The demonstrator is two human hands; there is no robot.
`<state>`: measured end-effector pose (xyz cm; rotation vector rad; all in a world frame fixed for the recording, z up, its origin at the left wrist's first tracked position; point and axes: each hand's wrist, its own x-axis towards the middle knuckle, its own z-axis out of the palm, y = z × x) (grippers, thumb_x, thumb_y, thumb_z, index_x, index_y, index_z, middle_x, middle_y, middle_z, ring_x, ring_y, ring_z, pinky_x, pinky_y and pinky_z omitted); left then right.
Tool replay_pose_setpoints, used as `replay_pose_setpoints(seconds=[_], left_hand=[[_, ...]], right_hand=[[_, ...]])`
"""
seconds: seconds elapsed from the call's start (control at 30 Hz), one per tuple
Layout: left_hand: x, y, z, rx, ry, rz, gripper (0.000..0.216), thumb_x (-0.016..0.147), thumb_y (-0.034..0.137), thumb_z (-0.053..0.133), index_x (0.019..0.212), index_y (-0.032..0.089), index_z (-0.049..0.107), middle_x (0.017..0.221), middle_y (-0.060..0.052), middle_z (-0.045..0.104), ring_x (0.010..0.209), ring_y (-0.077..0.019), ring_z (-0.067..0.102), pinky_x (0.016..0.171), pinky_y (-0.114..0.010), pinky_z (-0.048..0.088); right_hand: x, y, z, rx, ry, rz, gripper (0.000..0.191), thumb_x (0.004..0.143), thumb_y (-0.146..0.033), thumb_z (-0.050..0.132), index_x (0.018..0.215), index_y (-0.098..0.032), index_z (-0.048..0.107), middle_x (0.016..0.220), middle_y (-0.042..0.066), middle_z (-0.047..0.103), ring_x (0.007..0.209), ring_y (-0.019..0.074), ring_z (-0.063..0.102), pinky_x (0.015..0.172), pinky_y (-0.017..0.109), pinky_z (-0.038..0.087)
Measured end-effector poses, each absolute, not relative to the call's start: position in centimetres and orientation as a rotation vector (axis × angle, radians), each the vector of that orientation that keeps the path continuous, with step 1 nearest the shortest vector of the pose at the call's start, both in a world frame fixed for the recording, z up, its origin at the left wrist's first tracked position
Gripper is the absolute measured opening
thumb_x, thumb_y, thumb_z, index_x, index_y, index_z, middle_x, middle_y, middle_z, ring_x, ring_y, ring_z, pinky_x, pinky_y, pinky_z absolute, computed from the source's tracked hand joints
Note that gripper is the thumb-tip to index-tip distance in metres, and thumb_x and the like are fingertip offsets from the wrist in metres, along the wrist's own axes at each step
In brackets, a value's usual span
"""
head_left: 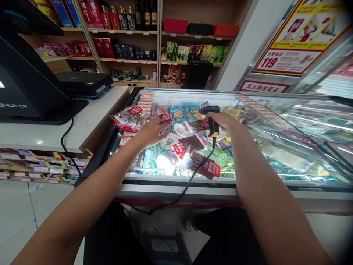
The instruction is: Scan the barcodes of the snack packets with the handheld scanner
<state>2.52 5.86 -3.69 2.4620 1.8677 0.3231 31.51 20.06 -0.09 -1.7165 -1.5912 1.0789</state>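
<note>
Scanner [212, 123]: between two and three o'clock from the centre of my view, black with yellow trim, above the freezer's contents.
Right hand [221, 120]: grasping the scanner by its handle, coming in from five o'clock.
Left hand [150, 133]: at nine o'clock, unclenched, fingers extended over the clear packets with red labels.
Packets: one [204, 164] lies toward four o'clock near the front rim, another [127, 117] between nine and ten, more bunched between my hands. Through the glare I can't be sure which rest on the glass and which sit under it.
Freezer [160, 189]: spans the middle and runs on past three o'clock.
Cable [194, 173]: drops from the scanner handle across the front rim toward six o'clock.
Bench [91, 129]: white, at nine o'clock, carrying a dark terminal [30, 79].
Shelves [193, 35]: twelve o'clock, stocked with bottles and boxes.
</note>
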Motion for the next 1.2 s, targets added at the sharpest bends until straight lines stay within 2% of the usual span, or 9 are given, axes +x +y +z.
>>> replay_pose_setpoints(seconds=[0.23,0.33,0.43,0.57,0.67,0.83,1.0,1.1,1.2], left_hand=[[3.1,6.2,-4.6,2.494,2.051,0.387,0.061,0.104,0.046,0.049,0.157,0.017,0.052,0.160,-0.019,0.050,0.152,-0.0392,0.043,0.119,-0.057,0.044],[4.3,6.3,-4.9,2.656,1.789,0.329,0.052,0.105,0.031,0.048,0.156,0.022,0.054,0.169,-0.013,0.044,0.160,-0.0343,0.034,0.128,-0.057,0.034],[5.6,6.3,-4.8,2.735,1.579,0.185,0.053,0.103,0.014,0.047,0.154,0.025,0.057,0.168,-0.008,0.046,0.159,-0.0315,0.036,0.130,-0.054,0.030],[6.1,6.2,-4.8,2.721,1.597,0.147,0.052,0.104,0.014,0.047,0.154,0.024,0.058,0.168,-0.011,0.046,0.157,-0.0339,0.039,0.128,-0.055,0.034],[5.6,6.4,-5.3,2.754,1.561,0.198,0.050,0.103,0.014,0.049,0.152,0.023,0.060,0.167,-0.010,0.048,0.156,-0.0329,0.040,0.126,-0.053,0.036],[5.0,6.6,-5.1,2.717,1.576,0.597,0.041,0.105,0.021,0.050,0.143,0.016,0.065,0.155,-0.012,0.060,0.150,-0.0309,0.049,0.124,-0.052,0.040],[4.7,6.5,-3.3,2.451,1.666,1.263,0.063,0.094,0.025,0.072,0.153,0.019,0.052,0.157,-0.015,0.057,0.146,-0.0310,0.053,0.120,-0.050,0.043],[4.1,6.5,-2.4,2.173,1.596,1.304,0.051,0.090,0.035,0.078,0.137,0.019,0.067,0.132,-0.014,0.075,0.121,-0.0305,0.070,0.106,-0.048,0.054],[3.2,6.8,-2.1,1.886,1.510,1.342,0.036,0.086,0.041,0.080,0.112,0.015,0.078,0.109,-0.012,0.080,0.100,-0.0275,0.075,0.091,-0.041,0.059]], right_hand=[[31.3,20.0,0.4,-1.684,-1.532,1.205,0.013,0.084,-0.019,0.074,0.077,-0.020,0.063,0.062,0.001,0.060,0.058,0.0146,0.059,0.061,0.026,0.054],[30.9,19.9,0.6,-1.656,-1.531,1.331,0.008,0.084,-0.020,0.074,0.083,-0.020,0.066,0.066,0.003,0.065,0.060,0.0179,0.064,0.060,0.029,0.057],[30.5,19.9,0.4,-1.564,-1.489,1.470,0.008,0.084,-0.021,0.073,0.089,-0.019,0.067,0.069,0.004,0.067,0.060,0.0210,0.066,0.060,0.036,0.061],[30.2,20.0,-0.1,-1.473,-1.427,1.641,0.007,0.087,-0.023,0.069,0.092,-0.019,0.067,0.070,0.005,0.069,0.062,0.0220,0.067,0.063,0.040,0.065],[30.0,20.1,-0.2,-1.474,-1.471,1.691,0.010,0.086,-0.026,0.071,0.090,-0.017,0.069,0.074,0.008,0.072,0.063,0.0213,0.067,0.061,0.037,0.064],[29.5,19.2,0.7,-1.356,-1.553,1.390,0.016,0.080,-0.028,0.075,0.092,-0.018,0.074,0.082,0.008,0.073,0.070,0.0225,0.069,0.062,0.035,0.063],[28.4,15.9,2.9,-1.026,-1.796,1.014,0.024,0.078,-0.033,0.074,0.099,-0.021,0.076,0.099,0.007,0.076,0.097,0.0272,0.071,0.076,0.036,0.062],[27.0,14.0,3.6,-0.762,-1.965,0.931,0.023,0.078,-0.033,0.074,0.099,-0.022,0.074,0.104,0.006,0.077,0.110,0.0300,0.069,0.092,0.041,0.060],[25.6,13.2,3.3,-0.712,-1.989,0.877,0.025,0.076,-0.036,0.077,0.097,-0.023,0.072,0.102,0.006,0.077,0.109,0.0297,0.068,0.097,0.043,0.057]])
